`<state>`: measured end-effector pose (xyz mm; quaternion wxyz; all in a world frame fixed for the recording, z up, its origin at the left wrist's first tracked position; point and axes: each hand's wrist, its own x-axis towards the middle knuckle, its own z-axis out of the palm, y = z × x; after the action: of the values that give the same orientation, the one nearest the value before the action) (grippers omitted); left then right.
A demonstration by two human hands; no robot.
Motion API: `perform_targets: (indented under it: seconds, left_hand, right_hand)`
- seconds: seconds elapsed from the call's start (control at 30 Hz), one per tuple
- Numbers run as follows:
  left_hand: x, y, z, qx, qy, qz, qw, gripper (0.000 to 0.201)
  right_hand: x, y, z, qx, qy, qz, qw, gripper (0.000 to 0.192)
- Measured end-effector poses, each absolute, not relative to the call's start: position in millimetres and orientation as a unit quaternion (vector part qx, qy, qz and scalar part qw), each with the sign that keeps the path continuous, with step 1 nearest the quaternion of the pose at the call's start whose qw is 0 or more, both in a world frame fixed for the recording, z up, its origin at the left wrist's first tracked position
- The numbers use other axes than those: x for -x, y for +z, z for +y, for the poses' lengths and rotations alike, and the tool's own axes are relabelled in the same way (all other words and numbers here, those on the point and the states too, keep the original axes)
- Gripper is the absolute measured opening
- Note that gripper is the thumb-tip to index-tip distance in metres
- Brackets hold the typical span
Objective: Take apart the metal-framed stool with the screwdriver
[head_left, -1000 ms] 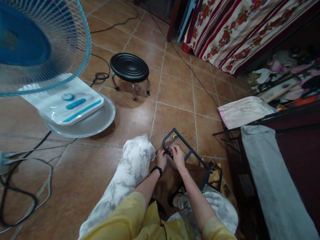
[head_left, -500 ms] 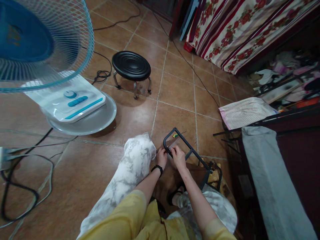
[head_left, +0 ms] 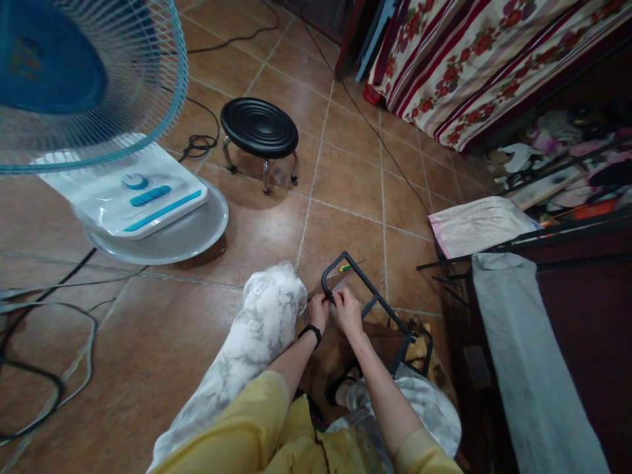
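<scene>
Both hands meet at the rounded near end of a black metal frame (head_left: pixel 368 296): the left hand (head_left: pixel 319 309), a black band on its wrist, pinches the frame's curved bar from the left, and the right hand (head_left: pixel 348 311) is closed on the same bar just beside it, so the two hands are almost touching, fingers curled round the tube. What, if anything, is pinched between the fingertips is too small to tell. The frame lies low over the tiled floor (head_left: pixel 345 191), its curved end toward the middle of the floor and its straight bars running back to the right, past the person's lap, toward a wooden piece (head_left: pixel 419 349) by the right knee. Just beyond the frame's curved end a small green-handled tool (head_left: pixel 347 268) lies on the floor. The person's left knee (head_left: pixel 274 293), in marbled white fabric, is raised just left of the hands. Further out on the floor, a low round black stool (head_left: pixel 259 128) stands on metal legs, and to the left a white and blue fan (head_left: pixel 133 197) rests on its round base, with cables (head_left: pixel 44 342) looping along the floor's left edge. At the right edge are a folded striped cloth (head_left: pixel 476 224) and a dark bed frame with grey fabric (head_left: pixel 518 355); a floral bedcover (head_left: pixel 469 59) hangs at the far right corner.
</scene>
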<state>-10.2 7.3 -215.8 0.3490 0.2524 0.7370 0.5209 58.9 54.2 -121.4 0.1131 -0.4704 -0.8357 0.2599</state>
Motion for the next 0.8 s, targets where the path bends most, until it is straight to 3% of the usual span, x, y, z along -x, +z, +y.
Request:
perform_targets:
  seconds: [0.8]
  left_hand:
    - [9, -190, -10, -0.23, 0.462, 0.78, 0.354, 0.028]
  right_hand:
    - [-50, -124, 36, 0.48, 0.203, -0.847, 0.104, 0.03]
